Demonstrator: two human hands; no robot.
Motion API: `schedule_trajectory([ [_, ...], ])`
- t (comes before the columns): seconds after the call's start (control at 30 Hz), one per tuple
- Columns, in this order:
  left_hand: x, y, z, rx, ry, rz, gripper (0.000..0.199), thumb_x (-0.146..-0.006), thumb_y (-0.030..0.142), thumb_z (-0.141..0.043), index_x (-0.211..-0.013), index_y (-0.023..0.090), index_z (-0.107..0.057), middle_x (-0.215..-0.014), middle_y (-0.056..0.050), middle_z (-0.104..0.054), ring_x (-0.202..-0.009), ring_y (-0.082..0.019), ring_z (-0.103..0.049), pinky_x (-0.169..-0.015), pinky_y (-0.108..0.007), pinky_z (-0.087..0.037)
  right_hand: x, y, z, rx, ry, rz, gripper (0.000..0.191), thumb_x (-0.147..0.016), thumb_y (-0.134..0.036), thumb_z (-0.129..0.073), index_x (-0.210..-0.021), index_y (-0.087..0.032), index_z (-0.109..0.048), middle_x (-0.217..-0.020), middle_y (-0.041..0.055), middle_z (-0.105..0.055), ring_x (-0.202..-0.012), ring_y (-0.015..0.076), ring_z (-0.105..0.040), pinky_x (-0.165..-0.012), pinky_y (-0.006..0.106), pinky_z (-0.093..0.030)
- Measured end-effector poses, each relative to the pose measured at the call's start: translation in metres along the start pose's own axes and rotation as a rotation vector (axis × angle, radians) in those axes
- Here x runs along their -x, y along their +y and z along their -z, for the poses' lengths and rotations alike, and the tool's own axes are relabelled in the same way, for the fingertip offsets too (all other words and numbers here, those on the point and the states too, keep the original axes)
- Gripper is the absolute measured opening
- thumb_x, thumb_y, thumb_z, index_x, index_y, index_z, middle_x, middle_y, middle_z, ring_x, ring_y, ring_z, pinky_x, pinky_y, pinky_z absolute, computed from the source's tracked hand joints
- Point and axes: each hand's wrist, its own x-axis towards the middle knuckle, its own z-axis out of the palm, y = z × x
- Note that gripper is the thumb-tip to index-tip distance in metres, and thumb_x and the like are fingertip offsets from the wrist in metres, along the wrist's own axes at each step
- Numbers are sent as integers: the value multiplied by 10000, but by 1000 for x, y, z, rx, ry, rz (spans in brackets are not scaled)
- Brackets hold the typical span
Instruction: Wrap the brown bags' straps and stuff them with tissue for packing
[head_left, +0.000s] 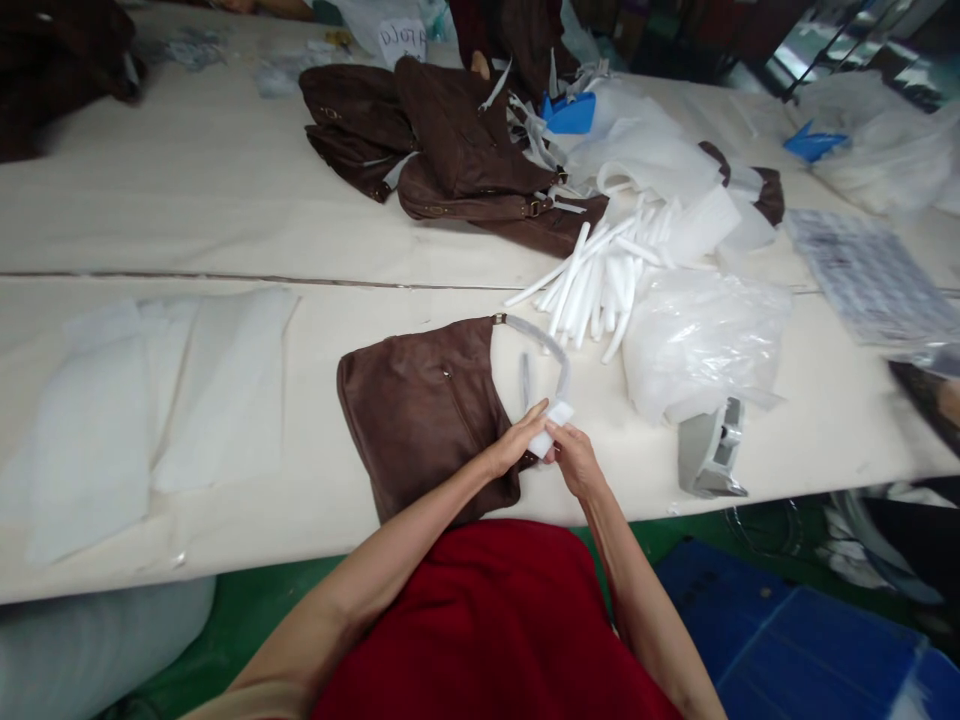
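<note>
A brown leather handbag [420, 410] lies flat on the table in front of me, its strap [561, 365] wrapped in pale padding and curving out to the right. At the near end of that strap, both hands grip a small piece of white foam sheet [549, 430]. My left hand [519, 440] closes on its left side, beside the bag's edge. From the right, my right hand [574, 455] pinches the same foam sheet. The fingertips are partly hidden behind it.
White foam tubes [592, 280] lie in a pile beyond the strap, next to a clear plastic bag [705, 335]. A grey tape dispenser [712, 450] stands near the front edge. More brown handbags [465, 150] are heaped at the back; white foam sheets [217, 390] lie left.
</note>
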Motion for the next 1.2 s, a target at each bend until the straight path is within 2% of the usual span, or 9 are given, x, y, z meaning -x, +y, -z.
schedule_trajectory([
  [0.17,-11,29,26,-292,102,-2,644,-861,655,-487,-1145,103,-658,-744,-84,-737,-768,-242,-683,-780,-348,-495,-23,-1,9,162,179,50,452,-590,-568,-781,-754,-175,-631,-624,6,-621,-591,152,-523,-597,293,-438],
  [0.27,-10,64,68,-627,308,-109,405,-871,460,-532,-1094,156,-678,-894,-74,-763,-949,-243,-677,-917,-345,-464,-29,-3,18,280,282,30,507,-544,-634,-758,-712,-185,-594,-618,14,-613,-607,167,-538,-583,298,-439],
  [0.4,-9,115,122,-940,489,-108,351,-875,327,-497,-1160,189,-649,-1067,-51,-748,-1071,-211,-650,-974,-304,-440,-14,-6,38,385,394,23,517,-569,-679,-707,-698,-192,-587,-587,10,-575,-575,164,-524,-511,278,-409],
  [0.53,-32,146,146,-1140,570,-44,352,-896,286,-466,-1194,191,-627,-1233,-73,-683,-1136,-215,-614,-1005,-304,-415,18,4,69,450,596,20,559,-622,-705,-625,-832,-188,-653,-748,58,-653,-623,186,-586,-541,306,-477],
  [0.7,-91,145,145,-1241,504,-2,335,-868,300,-533,-1164,170,-618,-1278,-143,-631,-1221,-267,-545,-1025,-353,-390,54,45,91,468,631,-63,544,-595,-680,-619,-802,-181,-686,-661,50,-641,-549,199,-585,-507,326,-472],
  [0.9,-135,144,148,-1225,377,124,257,-700,325,-678,-911,182,-649,-1040,-139,-688,-1057,-320,-617,-862,-371,-450,71,85,65,646,625,102,560,-783,-651,-519,-1123,-243,-696,-864,84,-702,-707,262,-676,-630,383,-563],
  [0.97,-135,154,151,-1170,285,153,192,-665,331,-682,-779,182,-644,-877,-101,-701,-941,-307,-641,-787,-350,-463,65,85,50,787,568,237,526,-868,-568,-491,-1295,-287,-616,-1121,104,-679,-938,277,-685,-771,394,-583],
  [1.07,-116,172,154,-1060,123,164,230,-664,407,-670,-698,181,-647,-740,-47,-687,-795,-256,-646,-691,-309,-474,43,76,29,1030,425,406,516,-918,-400,-492,-1430,-333,-489,-1455,86,-499,-1314,302,-499,-1039,462,-484],
  [1.2,-65,184,154,-579,-78,250,380,-672,496,-731,-825,148,-714,-845,-74,-725,-708,-203,-637,-627,-282,-494,11,63,9,1259,297,390,584,-880,-256,-538,-1457,-296,-462,-1552,77,-389,-1439,334,-326,-1138,535,-366],
])
